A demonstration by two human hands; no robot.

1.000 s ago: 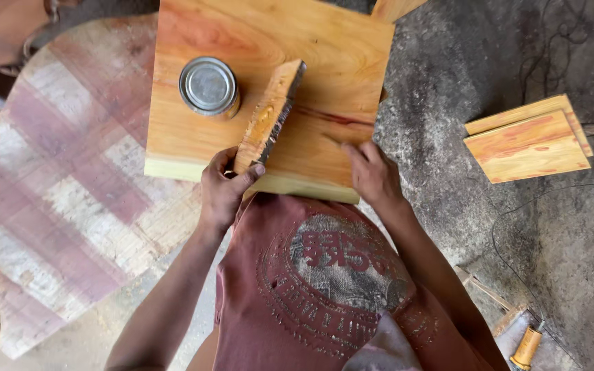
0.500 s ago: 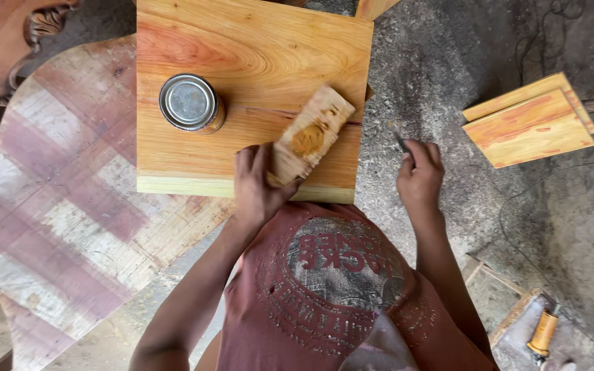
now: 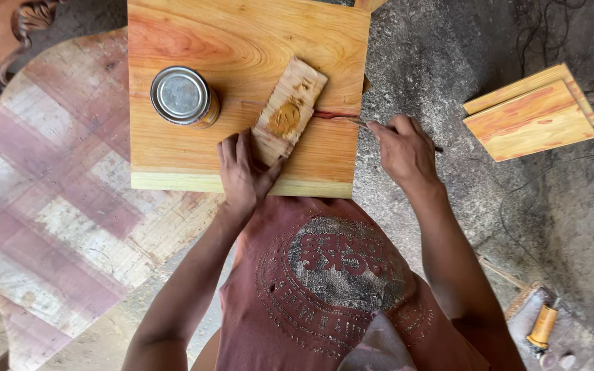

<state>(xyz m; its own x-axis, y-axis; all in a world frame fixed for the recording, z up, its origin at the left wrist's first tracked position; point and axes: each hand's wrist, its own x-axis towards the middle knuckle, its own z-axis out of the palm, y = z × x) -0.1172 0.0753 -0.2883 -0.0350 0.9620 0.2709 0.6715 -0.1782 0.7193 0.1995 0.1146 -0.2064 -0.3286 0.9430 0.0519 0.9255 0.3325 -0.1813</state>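
A square wooden board (image 3: 242, 41) lies in front of me with a reddish crack running across it. My left hand (image 3: 240, 172) presses flat on the near end of a small scrap of wood (image 3: 290, 108) that carries a blob of tan filler paste. My right hand (image 3: 401, 150) grips a thin metal blade (image 3: 353, 121), whose tip rests at the crack near the board's right edge. A round metal tin (image 3: 183, 96) with its lid on stands on the board to the left of the scrap.
Two smaller wooden boards (image 3: 532, 113) lie stacked on the concrete floor at the right. A worn painted panel (image 3: 49, 206) lies under and left of the board. A yellow-handled tool (image 3: 541, 328) sits at the lower right.
The scrap of wood has been laid flat on the board under my left hand. My right hand came back from the floor to the board's right edge with the blade.
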